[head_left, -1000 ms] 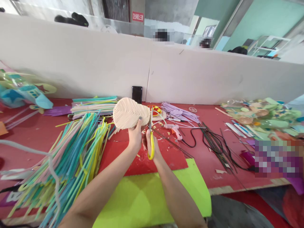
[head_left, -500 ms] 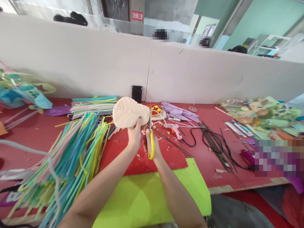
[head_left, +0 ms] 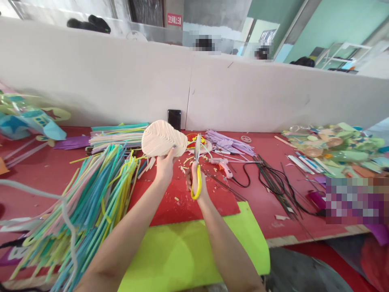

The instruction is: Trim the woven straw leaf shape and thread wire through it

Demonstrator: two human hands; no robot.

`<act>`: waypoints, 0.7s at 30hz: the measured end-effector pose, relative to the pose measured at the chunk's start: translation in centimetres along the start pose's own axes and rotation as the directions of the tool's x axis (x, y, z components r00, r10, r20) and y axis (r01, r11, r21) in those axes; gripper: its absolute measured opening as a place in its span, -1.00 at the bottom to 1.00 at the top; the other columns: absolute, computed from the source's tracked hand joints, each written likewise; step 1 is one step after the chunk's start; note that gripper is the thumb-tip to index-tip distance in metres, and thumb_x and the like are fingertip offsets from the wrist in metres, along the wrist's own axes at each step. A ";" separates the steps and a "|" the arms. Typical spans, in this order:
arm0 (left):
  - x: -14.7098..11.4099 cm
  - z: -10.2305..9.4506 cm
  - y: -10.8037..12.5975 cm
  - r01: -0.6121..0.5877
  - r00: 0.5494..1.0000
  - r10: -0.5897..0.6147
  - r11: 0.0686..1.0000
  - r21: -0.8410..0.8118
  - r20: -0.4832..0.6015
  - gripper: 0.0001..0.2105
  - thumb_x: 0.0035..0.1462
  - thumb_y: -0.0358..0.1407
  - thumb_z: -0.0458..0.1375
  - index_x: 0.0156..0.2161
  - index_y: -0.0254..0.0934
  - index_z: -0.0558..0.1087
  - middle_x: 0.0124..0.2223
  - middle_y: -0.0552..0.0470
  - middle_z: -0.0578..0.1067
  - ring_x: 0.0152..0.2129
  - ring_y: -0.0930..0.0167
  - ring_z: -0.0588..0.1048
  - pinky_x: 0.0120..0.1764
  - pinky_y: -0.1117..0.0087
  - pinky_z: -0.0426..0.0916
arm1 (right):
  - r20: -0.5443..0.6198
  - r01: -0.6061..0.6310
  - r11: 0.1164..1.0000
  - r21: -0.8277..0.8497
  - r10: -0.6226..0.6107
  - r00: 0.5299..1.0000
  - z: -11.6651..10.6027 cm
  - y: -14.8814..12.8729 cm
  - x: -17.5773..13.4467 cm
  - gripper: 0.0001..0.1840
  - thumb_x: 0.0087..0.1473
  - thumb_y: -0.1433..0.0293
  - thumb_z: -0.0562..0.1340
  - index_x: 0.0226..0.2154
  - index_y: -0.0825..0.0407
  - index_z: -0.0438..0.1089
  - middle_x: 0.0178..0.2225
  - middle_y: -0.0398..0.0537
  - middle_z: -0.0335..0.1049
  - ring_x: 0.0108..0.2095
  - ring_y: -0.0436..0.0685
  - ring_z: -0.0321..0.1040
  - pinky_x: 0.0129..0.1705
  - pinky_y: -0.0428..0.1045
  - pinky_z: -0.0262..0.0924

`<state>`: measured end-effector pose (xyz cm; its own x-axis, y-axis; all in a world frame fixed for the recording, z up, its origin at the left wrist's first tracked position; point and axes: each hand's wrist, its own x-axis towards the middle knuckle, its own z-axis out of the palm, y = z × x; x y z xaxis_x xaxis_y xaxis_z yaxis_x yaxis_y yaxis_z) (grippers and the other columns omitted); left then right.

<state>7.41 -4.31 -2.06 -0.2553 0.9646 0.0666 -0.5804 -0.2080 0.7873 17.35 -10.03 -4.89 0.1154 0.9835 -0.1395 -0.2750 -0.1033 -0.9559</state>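
Observation:
A cream leaf-shaped piece [head_left: 159,140] made of folded strips is held up by my left hand [head_left: 166,166], gripped near its narrow right end. My right hand [head_left: 197,181] is closed round the yellow handles of a pair of scissors [head_left: 197,150], whose blades point up and look nearly together. A small gap separates the blades from the leaf piece. Beneath both hands, small cream offcuts lie scattered on a red mat [head_left: 170,202].
Long pastel strips [head_left: 88,194] cover the left side. A pink glue gun [head_left: 225,167] with a black cord lies right, near purple strips [head_left: 229,142] and thin dark rods [head_left: 279,190]. A phone [head_left: 174,119] leans on the white partition [head_left: 258,97].
My left hand has moved the leaf piece left and slightly up. The scissors have shifted right, away from its edge, and their blades look closer together.

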 end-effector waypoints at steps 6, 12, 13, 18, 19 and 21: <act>3.3 -3.3 0.9 0.166 0.957 -0.193 0.977 0.136 0.215 -0.59 -0.21 -0.35 0.34 -0.15 -0.31 0.48 -0.09 -0.11 0.54 -0.19 0.30 0.52 -0.20 0.38 0.45 | 0.025 0.106 0.989 0.106 -0.109 0.994 -1.4 0.1 2.0 -0.51 -0.04 0.01 0.19 -0.67 0.01 0.12 -0.84 -0.35 -0.02 -0.85 -0.13 -0.09 -0.80 -0.15 -0.15; 3.5 -5.0 1.6 0.241 0.871 -0.374 0.889 0.388 0.317 -0.59 -0.26 -0.33 0.37 -0.19 -0.34 0.51 -0.13 -0.14 0.55 -0.24 0.26 0.53 -0.19 0.29 0.45 | -0.176 0.133 0.990 -0.046 -0.139 0.974 -2.8 -0.1 3.0 -0.53 -0.10 0.05 0.26 -0.69 0.01 0.11 -0.89 -0.32 0.03 -0.85 -0.11 -0.07 -0.78 -0.13 -0.22; 3.4 -5.1 1.6 0.235 0.855 -0.390 0.879 0.415 0.341 -0.57 -0.27 -0.33 0.38 -0.18 -0.35 0.51 -0.12 -0.14 0.55 -0.22 0.25 0.52 -0.15 0.25 0.43 | -0.186 0.125 0.991 -0.055 -0.133 0.973 -2.8 -0.2 3.1 -0.52 -0.11 0.04 0.26 -0.70 0.00 0.09 -0.89 -0.32 0.02 -0.85 -0.11 -0.08 -0.78 -0.13 -0.21; 2.8 -4.8 0.5 0.156 0.797 -0.414 0.845 0.511 0.441 -0.56 -0.33 -0.36 0.39 -0.20 -0.33 0.53 -0.16 -0.15 0.57 -0.15 0.20 0.49 0.01 0.10 0.29 | -0.037 0.108 0.993 0.050 -0.106 0.994 -2.8 0.0 3.3 -0.59 -0.16 0.11 0.30 -0.63 0.00 0.11 -0.88 -0.39 -0.04 -0.85 -0.14 -0.14 -0.76 -0.14 -0.23; 2.7 -4.7 0.2 0.171 0.785 -0.432 0.840 0.515 0.445 -0.58 -0.31 -0.36 0.39 -0.21 -0.33 0.54 -0.17 -0.17 0.57 -0.16 0.20 0.50 0.01 0.10 0.29 | -0.025 0.102 0.993 0.068 -0.100 0.995 -2.8 0.1 3.4 -0.61 -0.19 0.13 0.31 -0.60 0.00 0.13 -0.87 -0.41 -0.05 -0.85 -0.14 -0.15 -0.76 -0.15 -0.24; 2.4 -4.5 -0.2 0.234 0.766 -0.472 0.837 0.494 0.437 -0.62 -0.26 -0.33 0.37 -0.22 -0.34 0.53 -0.17 -0.20 0.56 -0.19 0.20 0.52 -0.04 0.12 0.33 | -0.035 0.105 0.991 0.079 -0.102 0.994 -2.9 0.3 3.7 -0.63 -0.24 0.16 0.34 -0.54 0.01 0.18 -0.85 -0.44 -0.05 -0.84 -0.15 -0.16 -0.75 -0.15 -0.24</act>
<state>3.39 -2.70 -4.81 0.4165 0.9076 -0.0525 -0.1637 0.1317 0.9777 20.43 -6.88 -6.43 0.1761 0.9831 -0.0500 -0.3363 0.0123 -0.9417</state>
